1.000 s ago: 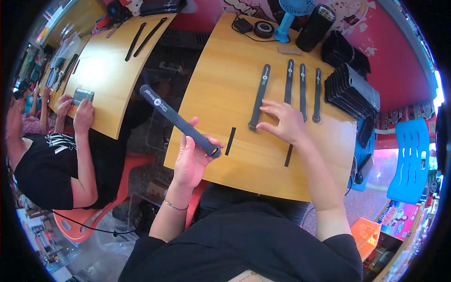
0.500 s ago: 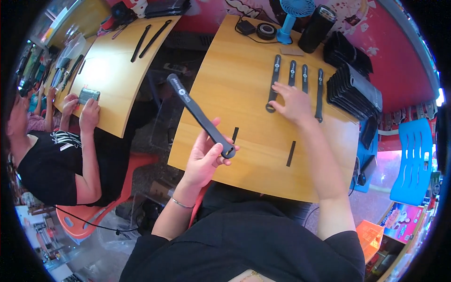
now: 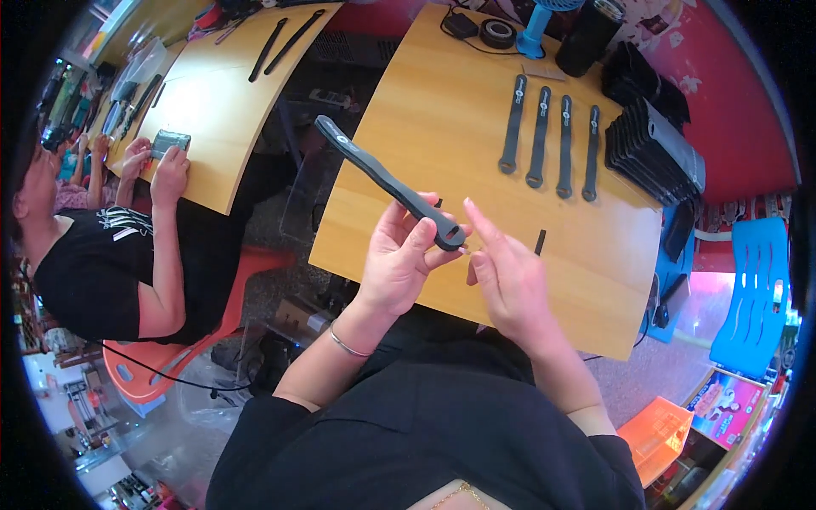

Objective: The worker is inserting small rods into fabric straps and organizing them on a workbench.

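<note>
My left hand (image 3: 393, 265) grips a dark grey cable-tie-like strap (image 3: 378, 177) near its rounded, slotted end, thumb on top. The strap slants up to the far left, above the table, and looks thick, so I cannot tell whether it is one strap or more than one stacked. My right hand (image 3: 512, 289) is close beside the slotted end, index finger stretched out and thumb apart, with nothing visible in it. Beyond my hands, several matching straps (image 3: 538, 144) lie side by side on the wooden table (image 3: 408, 110), their slotted ends toward me.
Stacked black pouches (image 3: 650, 153) stand at the table's right edge. A black bottle (image 3: 588, 38), a blue fan (image 3: 534, 34) and a tape roll (image 3: 498, 34) sit at the far side. A short dark strip (image 3: 541, 242) lies near my right hand. Another person (image 3: 110, 280) works at the left table.
My right hand has drawn back from the leftmost strap in the row to beside the held strap. My left hand has shifted slightly right with its strap. The view has tilted a little.
</note>
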`<move>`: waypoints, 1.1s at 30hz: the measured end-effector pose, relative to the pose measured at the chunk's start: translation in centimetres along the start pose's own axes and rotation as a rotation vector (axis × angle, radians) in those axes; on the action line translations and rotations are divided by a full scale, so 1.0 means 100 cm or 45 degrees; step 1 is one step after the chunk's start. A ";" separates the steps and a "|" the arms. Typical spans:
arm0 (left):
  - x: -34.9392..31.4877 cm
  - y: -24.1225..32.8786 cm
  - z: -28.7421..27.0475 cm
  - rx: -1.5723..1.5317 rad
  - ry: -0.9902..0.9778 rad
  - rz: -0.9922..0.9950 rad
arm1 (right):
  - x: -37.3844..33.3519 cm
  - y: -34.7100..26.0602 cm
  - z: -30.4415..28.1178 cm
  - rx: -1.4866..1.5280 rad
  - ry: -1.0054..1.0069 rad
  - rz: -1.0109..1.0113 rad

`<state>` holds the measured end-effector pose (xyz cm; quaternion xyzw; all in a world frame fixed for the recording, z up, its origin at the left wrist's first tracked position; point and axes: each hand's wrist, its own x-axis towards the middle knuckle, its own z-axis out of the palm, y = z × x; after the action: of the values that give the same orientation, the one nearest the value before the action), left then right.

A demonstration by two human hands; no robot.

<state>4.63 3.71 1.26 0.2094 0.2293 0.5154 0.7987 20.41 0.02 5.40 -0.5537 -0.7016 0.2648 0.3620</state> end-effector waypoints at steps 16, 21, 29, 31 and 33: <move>-0.004 -0.007 0.007 0.175 0.060 0.157 | -0.013 0.003 0.008 0.096 0.124 -0.050; -0.005 -0.008 0.010 0.275 0.085 0.212 | -0.012 0.005 0.012 0.215 0.129 0.047; 0.001 -0.011 0.003 0.465 0.032 0.263 | -0.009 0.012 0.023 0.337 0.242 0.095; 0.001 -0.007 0.006 0.494 0.019 0.236 | -0.008 0.013 0.025 0.378 0.255 0.100; 0.000 -0.003 0.007 0.525 0.012 0.215 | -0.008 0.015 0.026 0.425 0.264 0.116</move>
<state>5.25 3.54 1.60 0.3842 0.3151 0.5236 0.6921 19.33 -0.35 2.52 -0.5414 -0.5810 0.3351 0.5069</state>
